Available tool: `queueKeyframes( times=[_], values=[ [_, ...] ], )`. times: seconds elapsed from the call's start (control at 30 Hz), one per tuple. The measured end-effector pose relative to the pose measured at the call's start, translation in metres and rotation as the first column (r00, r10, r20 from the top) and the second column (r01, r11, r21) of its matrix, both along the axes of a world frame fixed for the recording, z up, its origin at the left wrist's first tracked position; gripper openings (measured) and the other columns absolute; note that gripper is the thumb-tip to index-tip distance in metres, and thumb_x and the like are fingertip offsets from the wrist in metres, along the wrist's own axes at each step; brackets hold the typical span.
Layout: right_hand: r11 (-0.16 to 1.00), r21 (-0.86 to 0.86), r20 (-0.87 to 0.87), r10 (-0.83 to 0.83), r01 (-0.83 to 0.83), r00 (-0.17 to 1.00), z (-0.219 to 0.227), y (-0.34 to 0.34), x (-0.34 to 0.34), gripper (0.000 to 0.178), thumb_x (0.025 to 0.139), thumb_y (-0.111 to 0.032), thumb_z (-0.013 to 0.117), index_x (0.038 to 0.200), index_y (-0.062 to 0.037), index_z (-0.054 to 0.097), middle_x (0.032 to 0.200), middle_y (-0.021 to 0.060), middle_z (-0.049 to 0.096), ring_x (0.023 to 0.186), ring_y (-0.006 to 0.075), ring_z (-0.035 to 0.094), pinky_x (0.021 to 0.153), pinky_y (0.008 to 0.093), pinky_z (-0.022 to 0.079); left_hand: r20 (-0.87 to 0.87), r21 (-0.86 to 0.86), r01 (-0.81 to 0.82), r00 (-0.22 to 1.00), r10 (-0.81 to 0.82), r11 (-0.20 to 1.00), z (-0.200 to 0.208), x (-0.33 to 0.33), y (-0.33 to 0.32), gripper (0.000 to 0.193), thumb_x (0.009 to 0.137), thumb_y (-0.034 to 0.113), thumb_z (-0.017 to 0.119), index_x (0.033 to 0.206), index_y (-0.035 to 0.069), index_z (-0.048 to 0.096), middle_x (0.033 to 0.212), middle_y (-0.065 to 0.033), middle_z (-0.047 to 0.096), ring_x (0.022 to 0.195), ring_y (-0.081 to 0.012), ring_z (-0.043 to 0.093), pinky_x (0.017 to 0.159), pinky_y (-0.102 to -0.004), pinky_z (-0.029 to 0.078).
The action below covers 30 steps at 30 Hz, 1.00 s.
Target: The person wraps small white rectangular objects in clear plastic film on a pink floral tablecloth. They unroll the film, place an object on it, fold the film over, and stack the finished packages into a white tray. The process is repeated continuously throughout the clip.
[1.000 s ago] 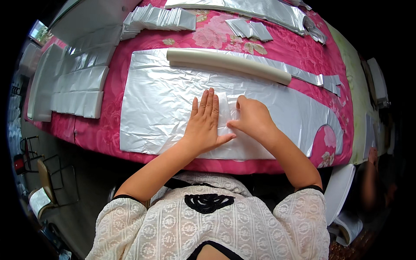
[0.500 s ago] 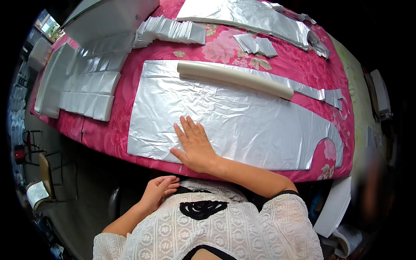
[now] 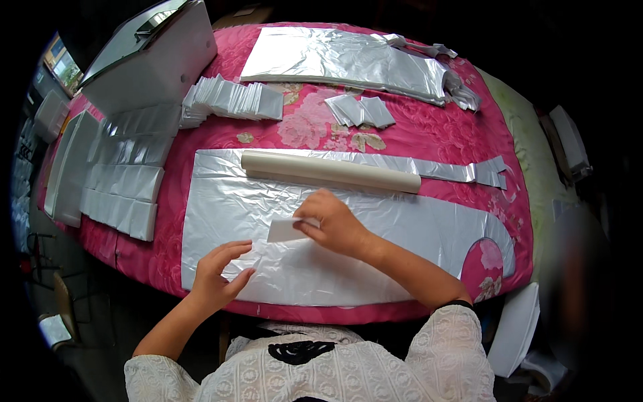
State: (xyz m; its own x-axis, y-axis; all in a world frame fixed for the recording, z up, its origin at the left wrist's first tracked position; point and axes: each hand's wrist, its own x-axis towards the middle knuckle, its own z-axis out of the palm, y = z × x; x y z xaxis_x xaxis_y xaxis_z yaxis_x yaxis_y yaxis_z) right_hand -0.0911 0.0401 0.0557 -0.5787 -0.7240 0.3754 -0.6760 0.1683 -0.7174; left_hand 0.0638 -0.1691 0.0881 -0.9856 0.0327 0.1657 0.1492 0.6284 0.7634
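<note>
Between thumb and fingers, my right hand (image 3: 328, 222) pinches a small flat white card (image 3: 282, 231), tilted above the silvery plastic bag (image 3: 375, 258). My left hand (image 3: 220, 271) is open over the bag's left part, thumb and fingers apart, nearest to its wrinkled surface. The bag lies flat, with a curved cutout at its right end. Along its far side rests a long pale cardboard tube (image 3: 328, 172). A narrow silvery strip reaches past the tube to the right.
A pink flowered cloth (image 3: 442, 141) covers the table. Farther back lie a thick stack of silvery bags (image 3: 335, 63), a fanned row of small white packets (image 3: 234, 100) and several loose packets (image 3: 362, 112). At the left are more packet rows (image 3: 120, 201), a white tray (image 3: 70, 171) and a large white box (image 3: 154, 63).
My right hand has lifted from flat on the bag and now holds the white card. My left hand has come up from my lap over the bag. The view has shifted.
</note>
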Motion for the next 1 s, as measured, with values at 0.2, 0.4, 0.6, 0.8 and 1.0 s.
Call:
queueKeyframes(
  times=[0.2,0.4,0.6,0.8,1.0],
  values=[
    [0.594,-0.193,0.683,-0.49,0.781,0.542,-0.019,0.074,-0.201,0.02,0.083,-0.012,0.063,0.096,0.0035,0.061,0.09,0.0083,0.065,0.078,0.0115,0.06,0.069,0.0255,0.047,0.314,0.644,-0.147,0.946,-0.085,0.75,-0.007,-0.171,0.033,0.035,0.087,0.01,0.058,0.12,-0.002,0.051,0.12,-0.0093,0.054,0.109,-0.0162,0.053,0.093,-0.0271,0.042],
    [0.34,0.426,0.004,-0.927,0.839,0.374,-0.042,0.075,-0.246,0.05,0.067,-0.035,0.073,0.101,-0.0007,0.061,0.1,0.0188,0.064,0.094,0.0326,0.062,0.08,0.0388,0.049,0.479,0.55,-0.334,0.877,0.039,0.766,-0.056,-0.301,0.085,0.037,0.086,0.023,0.06,0.112,-0.002,0.053,0.106,-0.0116,0.059,0.096,-0.0158,0.055,0.083,-0.0301,0.043],
    [0.468,0.507,0.134,-0.872,0.724,0.47,-0.025,0.043,-0.239,0.056,0.062,-0.039,0.076,0.097,0.0013,0.059,0.097,0.0199,0.064,0.09,0.032,0.063,0.079,0.0391,0.048,0.504,0.621,-0.51,0.841,0.196,0.595,-0.071,-0.353,0.108,0.031,0.084,0.027,0.062,0.1,0.001,0.059,0.094,-0.01,0.06,0.08,-0.017,0.054,0.071,-0.0317,0.042],
    [0.735,0.273,0.344,-0.677,0.621,0.65,-0.051,0.022,-0.241,0.052,0.066,-0.038,0.074,0.101,-0.0012,0.061,0.092,0.0134,0.067,0.087,0.0266,0.064,0.073,0.0344,0.049,0.446,0.343,-0.474,0.842,0.304,0.811,-0.091,-0.38,0.102,0.034,0.083,0.026,0.063,0.103,-0.001,0.06,0.089,-0.0101,0.062,0.075,-0.0198,0.058,0.063,-0.0334,0.047],
    [0.833,-0.266,0.59,-0.258,0.486,0.765,-0.03,0.023,-0.211,0.06,0.074,-0.018,0.073,0.121,0.0005,0.041,0.114,0.0137,0.056,0.104,0.0202,0.056,0.086,0.0333,0.045,0.021,0.637,-0.139,0.986,0.163,0.758,-0.049,-0.32,0.109,0.031,0.087,0.018,0.059,0.11,-0.002,0.05,0.097,-0.0105,0.058,0.088,-0.0171,0.056,0.077,-0.0311,0.046]
  ],
)
